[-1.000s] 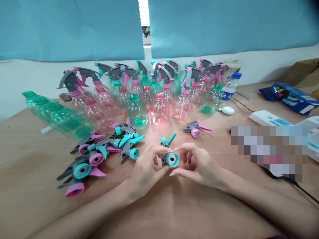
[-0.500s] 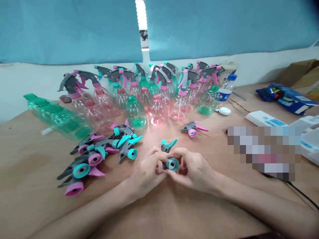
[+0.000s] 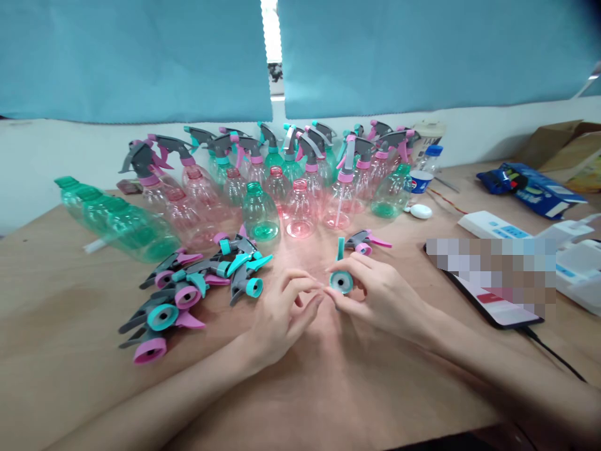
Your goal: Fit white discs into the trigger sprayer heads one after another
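My right hand (image 3: 375, 294) grips a grey spray trigger head with a teal collar (image 3: 340, 280), its teal lever pointing up. My left hand (image 3: 282, 313) sits just left of it on the wooden table (image 3: 328, 388), fingers curled with the tips pinched together, and I see nothing in them. A pile of loose trigger heads (image 3: 197, 288), teal and pink, lies to the left of my left hand. One more loose pink trigger head (image 3: 364, 241) lies just beyond my right hand.
Pink and green plastic spray bottles (image 3: 291, 181), several with trigger heads fitted, stand in a cluster at the back. Green bottles (image 3: 117, 219) lie stacked at the left. A phone (image 3: 488, 294) with a cable, white boxes (image 3: 577, 263) and a blue packet (image 3: 530, 185) are on the right.
Both hands held the teal trigger head together before. Now my left hand has come off it, and my right hand has carried it up and to the right.
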A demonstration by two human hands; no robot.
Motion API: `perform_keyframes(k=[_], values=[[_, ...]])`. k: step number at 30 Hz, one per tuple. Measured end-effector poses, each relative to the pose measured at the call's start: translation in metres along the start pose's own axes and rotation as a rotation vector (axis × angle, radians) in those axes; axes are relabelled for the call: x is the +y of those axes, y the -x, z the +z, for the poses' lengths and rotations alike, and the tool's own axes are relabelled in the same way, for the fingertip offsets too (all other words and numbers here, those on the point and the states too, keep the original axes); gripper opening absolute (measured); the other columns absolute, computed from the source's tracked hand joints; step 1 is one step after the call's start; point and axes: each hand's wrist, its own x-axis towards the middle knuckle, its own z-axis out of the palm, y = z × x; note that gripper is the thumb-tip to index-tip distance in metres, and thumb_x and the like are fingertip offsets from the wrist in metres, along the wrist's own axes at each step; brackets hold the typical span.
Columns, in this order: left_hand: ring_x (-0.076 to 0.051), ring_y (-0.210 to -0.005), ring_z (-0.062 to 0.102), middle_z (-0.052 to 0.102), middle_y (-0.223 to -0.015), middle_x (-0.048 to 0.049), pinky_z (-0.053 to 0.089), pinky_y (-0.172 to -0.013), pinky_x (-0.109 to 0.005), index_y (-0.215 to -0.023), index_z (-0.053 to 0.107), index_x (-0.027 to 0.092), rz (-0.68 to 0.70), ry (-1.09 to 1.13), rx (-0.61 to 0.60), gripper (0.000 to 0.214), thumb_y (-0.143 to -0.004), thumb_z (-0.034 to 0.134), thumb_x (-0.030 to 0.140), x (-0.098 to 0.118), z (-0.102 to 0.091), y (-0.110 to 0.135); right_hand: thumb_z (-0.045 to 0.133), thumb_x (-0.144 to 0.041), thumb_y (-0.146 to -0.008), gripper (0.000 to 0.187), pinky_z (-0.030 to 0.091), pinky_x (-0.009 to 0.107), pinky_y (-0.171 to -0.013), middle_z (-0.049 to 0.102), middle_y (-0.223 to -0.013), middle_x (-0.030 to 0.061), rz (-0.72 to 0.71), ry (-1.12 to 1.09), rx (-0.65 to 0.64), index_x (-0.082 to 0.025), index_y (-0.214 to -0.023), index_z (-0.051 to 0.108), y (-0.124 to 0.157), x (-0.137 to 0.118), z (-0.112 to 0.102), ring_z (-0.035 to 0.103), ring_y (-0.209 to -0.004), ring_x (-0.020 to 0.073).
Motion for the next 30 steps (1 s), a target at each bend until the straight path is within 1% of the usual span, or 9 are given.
perform_keyframes(k=[2, 6, 10, 12, 17, 19, 25, 28, 30], values=[[-0.011, -0.073, 0.055, 0.053, -0.098, -0.0049, 0.051, -0.061, -0.023, -0.102, 0.055, 0.02, 0.025, -0.011, -0.05, 0.016, -0.087, 0.054, 0.017, 0.0, -0.001, 0.001, 0.051, -0.025, -0.086, 0.016, 0.043, 0.025, -0.057, 0.06, -0.077, 0.004, -0.04, 0.007, -0.025, -0.014, -0.096, 0.057, 0.0, -0.003, 0.001, 0.055, -0.061, 0.0135], [-0.016, -0.081, 0.054, 0.048, -0.099, -0.0065, 0.052, -0.064, -0.028, -0.105, 0.054, 0.019, 0.06, -0.01, -0.12, 0.024, -0.082, 0.06, 0.023, 0.0, -0.001, 0.001, 0.05, -0.022, -0.084, 0.015, 0.043, 0.026, -0.057, 0.058, -0.076, 0.0045, -0.09, 0.049, -0.071, -0.013, -0.094, 0.057, 0.002, -0.002, 0.008, 0.056, -0.065, 0.016], [-0.014, -0.075, 0.051, 0.044, -0.099, -0.007, 0.052, -0.065, -0.03, -0.102, 0.056, 0.018, 0.055, -0.012, -0.167, 0.024, -0.08, 0.062, 0.026, 0.0, -0.001, 0.0, 0.05, -0.022, -0.083, 0.015, 0.042, 0.025, -0.053, 0.057, -0.075, 0.0047, -0.128, 0.08, -0.12, -0.013, -0.094, 0.057, 0.007, 0.002, 0.015, 0.056, -0.064, 0.0163], [-0.014, -0.074, 0.05, 0.044, -0.099, -0.007, 0.052, -0.065, -0.03, -0.101, 0.058, 0.017, 0.054, -0.021, -0.19, 0.023, -0.079, 0.062, 0.026, 0.0, -0.001, -0.001, 0.048, -0.023, -0.086, 0.015, 0.04, 0.025, -0.051, 0.057, -0.072, 0.0048, -0.171, 0.104, -0.104, -0.013, -0.091, 0.057, 0.008, 0.003, 0.018, 0.055, -0.062, 0.0161], [-0.018, -0.082, 0.051, 0.045, -0.097, -0.0069, 0.052, -0.069, -0.03, -0.091, 0.062, 0.017, 0.035, -0.058, -0.239, 0.018, -0.077, 0.064, 0.028, 0.003, -0.002, -0.001, 0.042, -0.025, -0.091, 0.023, 0.037, 0.025, -0.046, 0.054, -0.065, 0.0036, -0.282, 0.121, -0.073, -0.011, -0.084, 0.059, 0.006, 0.001, 0.022, 0.05, -0.054, 0.0144], [-0.019, -0.086, 0.05, 0.045, -0.098, -0.0071, 0.051, -0.071, -0.031, -0.089, 0.064, 0.018, 0.034, -0.059, -0.244, 0.017, -0.077, 0.064, 0.03, 0.003, -0.002, -0.001, 0.041, -0.024, -0.092, 0.025, 0.037, 0.025, -0.046, 0.054, -0.064, 0.0037, -0.294, 0.112, -0.088, -0.01, -0.084, 0.059, 0.003, -0.001, 0.021, 0.051, -0.054, 0.0143], [-0.021, -0.091, 0.048, 0.044, -0.097, -0.0076, 0.05, -0.073, -0.033, -0.096, 0.064, 0.017, 0.032, -0.062, -0.231, 0.022, -0.077, 0.064, 0.03, 0.002, -0.003, -0.003, 0.042, -0.026, -0.092, 0.022, 0.038, 0.024, -0.049, 0.058, -0.068, 0.004, -0.221, 0.11, -0.142, -0.013, -0.084, 0.058, 0.002, -0.002, 0.019, 0.053, -0.058, 0.0142], [-0.02, -0.088, 0.049, 0.044, -0.097, -0.0073, 0.049, -0.07, -0.031, -0.103, 0.061, 0.018, 0.053, -0.041, -0.194, 0.026, -0.078, 0.063, 0.027, 0.001, -0.003, -0.002, 0.044, -0.026, -0.09, 0.022, 0.035, 0.026, -0.048, 0.058, -0.066, 0.0035, -0.207, 0.174, -0.099, -0.014, -0.079, 0.059, 0.004, 0.0, 0.015, 0.054, -0.057, 0.015], [-0.018, -0.087, 0.049, 0.044, -0.098, -0.0069, 0.049, -0.068, -0.03, -0.108, 0.058, 0.019, 0.079, -0.03, -0.154, 0.028, -0.081, 0.06, 0.025, -0.001, -0.003, 0.0, 0.047, -0.029, -0.09, 0.022, 0.036, 0.027, -0.05, 0.06, -0.065, 0.0035, -0.19, 0.237, -0.049, -0.015, -0.079, 0.06, 0.007, 0.004, 0.009, 0.056, -0.058, 0.0158]])
